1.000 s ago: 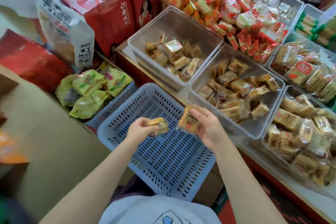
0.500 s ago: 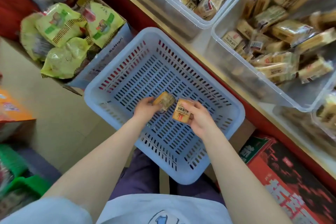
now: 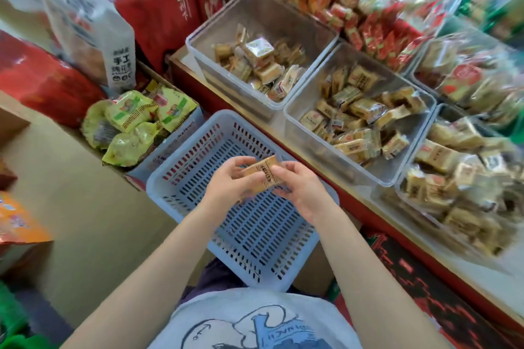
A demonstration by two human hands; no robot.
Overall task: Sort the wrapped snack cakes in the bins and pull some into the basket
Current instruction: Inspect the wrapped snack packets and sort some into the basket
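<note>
Both hands met over the basket, the left hand [image 3: 229, 181] and the right hand [image 3: 300, 190] pinching a wrapped snack cake [image 3: 262, 174] between curled fingers; whether a second cake sat behind it could not be told. The packet hung just above the pale blue slotted basket [image 3: 181, 167], whose floor showed no cakes in the parts not hidden by the hands. Beyond the basket, on the red-edged counter [image 3: 368, 207], stood clear plastic bins: a far bin [image 3: 198, 45] with a thin layer of cakes, a nearer bin [image 3: 295, 122] roughly a third full, and a heaped bin [image 3: 405, 193] at the right edge, blurred. Green snack bags [image 3: 130, 127] filled a carton to the left.

The step in hand appeared to be checking or matching a cake before deciding where it belonged. The next move likely called for letting it drop into the basket, or reaching forward to place it in the bin holding its like.
</note>
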